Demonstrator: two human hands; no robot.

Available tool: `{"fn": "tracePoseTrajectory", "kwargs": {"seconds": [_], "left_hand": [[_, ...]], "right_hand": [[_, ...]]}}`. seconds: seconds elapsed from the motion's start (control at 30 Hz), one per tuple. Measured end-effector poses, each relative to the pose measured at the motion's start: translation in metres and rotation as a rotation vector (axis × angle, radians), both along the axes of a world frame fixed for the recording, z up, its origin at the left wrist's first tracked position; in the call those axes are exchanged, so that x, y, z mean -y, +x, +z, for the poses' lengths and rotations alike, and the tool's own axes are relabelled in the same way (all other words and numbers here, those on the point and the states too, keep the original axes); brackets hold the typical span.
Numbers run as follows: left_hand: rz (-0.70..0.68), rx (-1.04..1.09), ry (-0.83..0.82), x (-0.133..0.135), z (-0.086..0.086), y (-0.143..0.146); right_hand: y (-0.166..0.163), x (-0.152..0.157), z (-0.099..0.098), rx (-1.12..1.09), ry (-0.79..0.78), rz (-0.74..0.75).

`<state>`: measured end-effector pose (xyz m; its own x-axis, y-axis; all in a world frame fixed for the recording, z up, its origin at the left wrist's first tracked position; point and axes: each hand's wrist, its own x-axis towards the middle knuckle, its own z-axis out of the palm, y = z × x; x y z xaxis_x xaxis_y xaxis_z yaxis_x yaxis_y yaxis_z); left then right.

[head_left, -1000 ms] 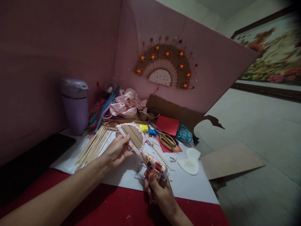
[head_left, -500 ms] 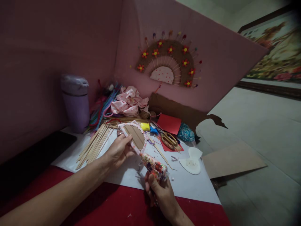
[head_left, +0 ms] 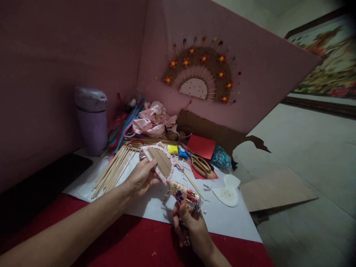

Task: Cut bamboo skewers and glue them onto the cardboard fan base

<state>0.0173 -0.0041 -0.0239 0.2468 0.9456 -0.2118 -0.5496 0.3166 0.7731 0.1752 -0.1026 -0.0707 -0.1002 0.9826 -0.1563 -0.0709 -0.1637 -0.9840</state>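
My left hand point(head_left: 140, 179) pinches a half-round cardboard piece point(head_left: 160, 162) edged with pink patterned fabric, holding it tilted just above the white sheet point(head_left: 222, 218). My right hand point(head_left: 191, 226) grips a glue gun point(head_left: 185, 194) wrapped in flowered paper, its nozzle touching the lower edge of the cardboard piece. A bundle of wooden sticks point(head_left: 114, 168) lies fanned out just left of my left hand.
A purple flask point(head_left: 92, 120), pipe cleaners point(head_left: 122, 124), pink fabric point(head_left: 152, 120), red paper point(head_left: 199, 146), scissors point(head_left: 199, 165), blue yarn point(head_left: 221, 157) and white foam pieces point(head_left: 228, 191) crowd the table. A finished fan decoration point(head_left: 201, 72) hangs on the pink board. Cardboard point(head_left: 274, 191) lies right.
The glue gun nozzle has risen to the cardboard piece's lower edge and my right hand has shifted slightly right. The view has panned a little; my left hand keeps its hold.
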Motion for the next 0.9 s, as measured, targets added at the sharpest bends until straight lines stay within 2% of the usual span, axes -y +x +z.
{"fn": "tracePoseTrajectory", "kwargs": {"seconds": [0.2, 0.57, 0.9], "left_hand": [[-0.027, -0.004, -0.009, 0.0008, -0.0006, 0.0002], [0.035, -0.006, -0.011, -0.0006, 0.003, 0.0], [0.015, -0.03, 0.004, 0.001, 0.0021, 0.0007]], "right_hand": [[0.0005, -0.0016, 0.0002, -0.082, -0.027, 0.016], [-0.0014, 0.001, 0.0004, 0.018, -0.011, 0.0], [-0.0015, 0.001, 0.0024, 0.043, -0.012, 0.008]]}}
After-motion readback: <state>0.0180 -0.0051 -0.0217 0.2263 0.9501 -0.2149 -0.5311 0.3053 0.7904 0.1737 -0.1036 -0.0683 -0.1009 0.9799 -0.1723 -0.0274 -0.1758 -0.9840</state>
